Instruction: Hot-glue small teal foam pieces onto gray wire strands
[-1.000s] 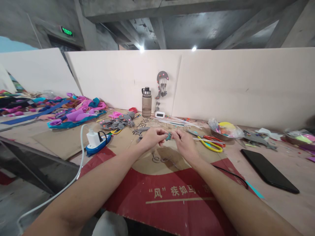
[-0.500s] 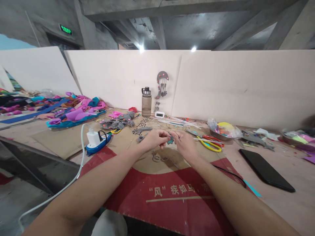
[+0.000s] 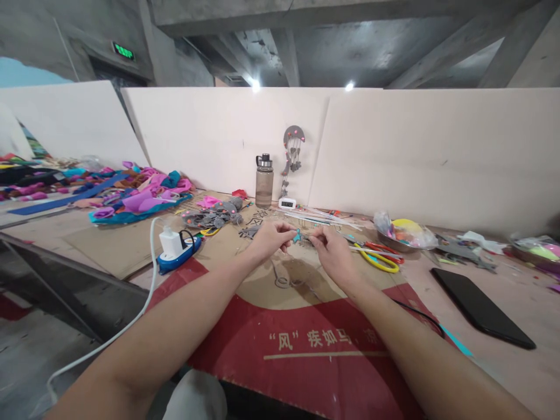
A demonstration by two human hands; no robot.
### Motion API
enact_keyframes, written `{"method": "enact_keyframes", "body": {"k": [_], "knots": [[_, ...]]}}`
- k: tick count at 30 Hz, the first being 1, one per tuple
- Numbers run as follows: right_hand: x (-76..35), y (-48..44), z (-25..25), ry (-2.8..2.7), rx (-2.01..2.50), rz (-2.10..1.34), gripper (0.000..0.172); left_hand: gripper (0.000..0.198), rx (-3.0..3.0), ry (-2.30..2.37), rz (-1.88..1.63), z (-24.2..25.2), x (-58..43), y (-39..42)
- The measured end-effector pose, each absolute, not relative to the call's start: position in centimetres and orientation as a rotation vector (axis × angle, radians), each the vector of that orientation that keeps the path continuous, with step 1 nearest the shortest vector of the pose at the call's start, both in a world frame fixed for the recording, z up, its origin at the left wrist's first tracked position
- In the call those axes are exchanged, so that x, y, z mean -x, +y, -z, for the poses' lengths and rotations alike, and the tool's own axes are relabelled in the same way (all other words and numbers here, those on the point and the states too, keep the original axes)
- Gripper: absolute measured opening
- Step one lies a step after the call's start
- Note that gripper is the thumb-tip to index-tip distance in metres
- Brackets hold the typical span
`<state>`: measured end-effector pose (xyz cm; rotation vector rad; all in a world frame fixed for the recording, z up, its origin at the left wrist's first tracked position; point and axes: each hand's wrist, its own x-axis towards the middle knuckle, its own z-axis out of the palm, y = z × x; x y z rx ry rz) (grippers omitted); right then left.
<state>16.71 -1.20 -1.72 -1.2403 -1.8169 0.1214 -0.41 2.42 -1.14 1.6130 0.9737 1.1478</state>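
Note:
My left hand (image 3: 271,240) pinches a small teal felt piece (image 3: 297,236) between thumb and fingertips, above the cardboard. Its edge looks star-like, now seen nearly side-on. To its right, my right hand (image 3: 336,252) is closed in a pinch, a small gap from the felt piece. What sits between those fingers is too small to make out. Beneath both hands a thin grey cord (image 3: 282,282) lies curled on the cardboard (image 3: 249,286). Yellow-handled scissors (image 3: 380,262) lie just right of my right hand, beside a red-handled tool (image 3: 385,249).
Behind stand a water bottle (image 3: 264,185), a small white clock (image 3: 287,203) and a grey moon-shaped hanging (image 3: 294,137). Left are grey felt pieces (image 3: 214,217), a power strip (image 3: 179,256) and coloured fabric (image 3: 144,201). A phone (image 3: 481,306) and a bowl (image 3: 405,240) are at right.
My hands have come apart, the right one drawing away to the right. The teal piece stays in my left hand and has turned more edge-on. The view has shifted slightly.

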Motion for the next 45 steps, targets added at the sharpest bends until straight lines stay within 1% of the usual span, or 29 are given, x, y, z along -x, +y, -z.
{"method": "enact_keyframes", "body": {"k": [3,11,16,19,23,27,34,45], "knots": [[-16.8,-1.2,1.6,-1.771,1.272,-0.104,0.016,0.012,-1.621,0.949,-1.138,1.2,0.2,2.2],[-16.5,-1.2,1.8,-1.865,1.394,0.05,0.031,0.019,-1.646,0.865,-1.044,2.1,-0.4,2.3],[-16.1,-1.2,1.6,-1.899,1.564,0.181,0.035,0.022,-1.668,0.838,-1.007,2.2,-0.6,2.0],[-16.0,-1.3,1.3,-1.908,1.62,0.237,0.038,0.02,-1.684,0.828,-0.982,2.3,-0.7,1.9],[-16.0,-1.4,1.2,-1.936,1.641,0.266,0.038,0.018,-1.718,0.848,-0.953,2.2,-0.8,1.7],[-16.2,-1.3,1.3,-1.936,1.654,0.288,0.038,0.02,-1.744,0.834,-0.915,1.9,-0.8,1.4],[-16.3,-1.1,1.3,-1.931,1.666,0.275,0.043,0.017,-1.793,0.845,-0.839,1.7,-0.9,1.1],[-16.2,-1.2,1.3,-1.902,1.666,0.208,0.045,0.02,-1.914,0.849,-0.888,2.0,-0.8,1.0]]}}
